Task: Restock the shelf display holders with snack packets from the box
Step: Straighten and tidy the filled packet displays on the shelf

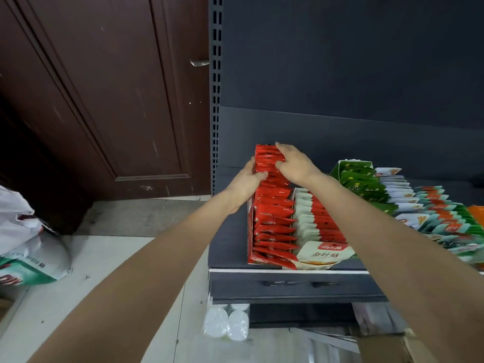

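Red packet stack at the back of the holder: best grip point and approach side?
Take the red packet stack by its two long flanks, from above and in front. The packets stand on edge in a tight row, so squeezing from both sides keeps them together. The left hand and right hand already clamp it that way inside the red holder.

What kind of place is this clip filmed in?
Probably a small shop: a dark slotted retail shelf, rows of snack packets in display holders, and bottled water stored beneath.
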### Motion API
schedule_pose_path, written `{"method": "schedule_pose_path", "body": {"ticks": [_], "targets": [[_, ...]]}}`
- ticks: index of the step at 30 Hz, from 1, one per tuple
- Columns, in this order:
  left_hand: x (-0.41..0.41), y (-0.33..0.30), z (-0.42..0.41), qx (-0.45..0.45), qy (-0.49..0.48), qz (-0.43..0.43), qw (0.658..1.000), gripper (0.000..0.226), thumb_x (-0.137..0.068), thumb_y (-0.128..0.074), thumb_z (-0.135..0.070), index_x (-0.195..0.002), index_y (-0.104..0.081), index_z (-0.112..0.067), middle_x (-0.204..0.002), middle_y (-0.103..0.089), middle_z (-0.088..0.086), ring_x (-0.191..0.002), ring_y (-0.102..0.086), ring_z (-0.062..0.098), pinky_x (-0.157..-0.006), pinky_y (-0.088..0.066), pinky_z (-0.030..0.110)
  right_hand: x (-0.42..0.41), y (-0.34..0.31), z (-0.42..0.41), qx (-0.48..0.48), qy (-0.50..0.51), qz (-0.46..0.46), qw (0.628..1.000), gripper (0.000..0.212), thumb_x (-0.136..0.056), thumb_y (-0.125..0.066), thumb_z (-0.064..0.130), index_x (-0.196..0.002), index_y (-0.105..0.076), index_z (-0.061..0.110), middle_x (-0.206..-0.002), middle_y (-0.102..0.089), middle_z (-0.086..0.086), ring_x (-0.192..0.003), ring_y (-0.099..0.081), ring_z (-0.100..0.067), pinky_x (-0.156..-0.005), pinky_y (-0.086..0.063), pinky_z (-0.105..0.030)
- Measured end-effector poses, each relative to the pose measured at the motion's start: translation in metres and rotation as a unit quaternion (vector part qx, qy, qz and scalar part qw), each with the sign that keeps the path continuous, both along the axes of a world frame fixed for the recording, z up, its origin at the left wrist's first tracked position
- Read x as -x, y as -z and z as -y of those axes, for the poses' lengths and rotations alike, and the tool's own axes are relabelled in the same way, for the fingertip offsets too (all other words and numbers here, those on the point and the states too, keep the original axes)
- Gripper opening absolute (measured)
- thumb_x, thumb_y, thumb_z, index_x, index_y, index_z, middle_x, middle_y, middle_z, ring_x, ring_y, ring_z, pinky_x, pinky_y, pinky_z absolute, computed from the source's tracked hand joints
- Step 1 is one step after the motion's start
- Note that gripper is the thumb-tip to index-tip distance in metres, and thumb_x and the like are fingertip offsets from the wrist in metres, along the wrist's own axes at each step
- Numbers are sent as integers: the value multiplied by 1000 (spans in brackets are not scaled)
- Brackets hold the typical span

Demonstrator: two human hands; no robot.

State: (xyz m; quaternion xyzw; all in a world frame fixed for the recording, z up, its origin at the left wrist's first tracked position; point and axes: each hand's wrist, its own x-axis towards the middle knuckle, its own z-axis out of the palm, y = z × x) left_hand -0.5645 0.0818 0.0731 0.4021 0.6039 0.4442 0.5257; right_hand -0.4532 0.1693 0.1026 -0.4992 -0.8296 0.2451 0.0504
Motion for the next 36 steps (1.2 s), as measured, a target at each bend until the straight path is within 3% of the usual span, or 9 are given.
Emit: {"method": "schedule_pose_path", "body": {"ticks": [4, 7, 11, 15, 19, 22, 27, 31, 36], "targets": [[3, 2, 2, -20, -15, 40, 999, 38, -97, -42, -10, -133, -41, -25, -108, -62, 0, -96, -60, 11, -88, -48, 24, -15, 3, 14, -100, -5, 59, 993, 37, -94, -44, 22, -128, -53, 10, -124, -52, -12, -117, -50, -31, -99, -42, -41], [-9, -1, 13, -32, -24, 52, 998, 44, -101, -37, -15, -144, -30, -22, -107, -56, -13, -91, -54, -5, -70, -43, 5, -16, 6, 28, -46, 12, 47, 998, 34, -97, -39, 18, -127, -48, 6, -124, -48, -15, -115, -49, -32, -96, -40, -38], [-21, 3, 25, -42, -13, 64, 997, 72, -101, -40, -21, -149, 12, -27, -146, -38, 1, -113, -51, 5, -90, -45, 18, -4, -4, 27, -11, -11, 50, 999, 39, -98, -35, 17, -135, -39, 4, -141, -38, -17, -129, -39, -30, -105, -33, -36], [-15, 7, 38, -57, 48, 22, 997, 69, -98, -46, -14, -150, -4, -29, -145, -29, -15, -114, -44, -6, -80, -45, 3, -18, -11, 36, -23, -48, 80, 995, 47, -101, -34, 16, -146, -26, 6, -155, -22, -12, -141, -25, -27, -112, -21, -31], [-16, 1, 51, -68, 41, -43, 996, 74, -97, -48, -29, -151, 3, -30, -153, -26, -4, -132, -37, 10, -111, -32, 34, -37, -7, 57, -69, -28, 46, 996, 50, -100, -36, 19, -148, -24, 10, -155, -22, -15, -142, -23, -27, -116, -20, -36], [-17, -11, 61, -22, -58, 80, 995, 75, -96, -50, -30, -151, 1, -29, -156, -18, -1, -139, -24, 13, -113, -21, 40, -49, -10, 77, -88, -53, 82, 991, 54, -98, -39, 33, -148, -25, 18, -150, -35, -11, -139, -29, -26, -116, -18, -44], [-21, -8, 87, 77, -28, 148, 986, 54, -99, -37, -44, -148, -19, -35, -153, -28, 1, -135, -36, 28, -108, -26, 58, -57, -12, 96, -73, -140, 215, 964, 70, -94, -30, 58, -151, -4, 26, -159, 0, 2, -146, 3, -15, -115, 12, -43], [-38, -8, 92, 84, -16, 161, 983, 40, -101, -38, -32, -140, -32, -36, -114, -61, 0, -94, -61, 17, -81, -53, 46, -43, -8, 96, -143, -176, 224, 948, 58, -100, -19, 46, -151, -6, 20, -159, -3, 3, -146, -3, -11, -115, 11, -40], [-45, -8, 94, 88, -51, 123, 987, 54, -101, -40, -22, -147, -16, -36, -129, -55, 4, -98, -58, 19, -74, -50, 40, -52, -8, 98, -115, -169, 222, 953, 58, -101, -17, 44, -151, -1, 19, -159, 7, -1, -146, 0, -13, -116, 8, -38]]}}
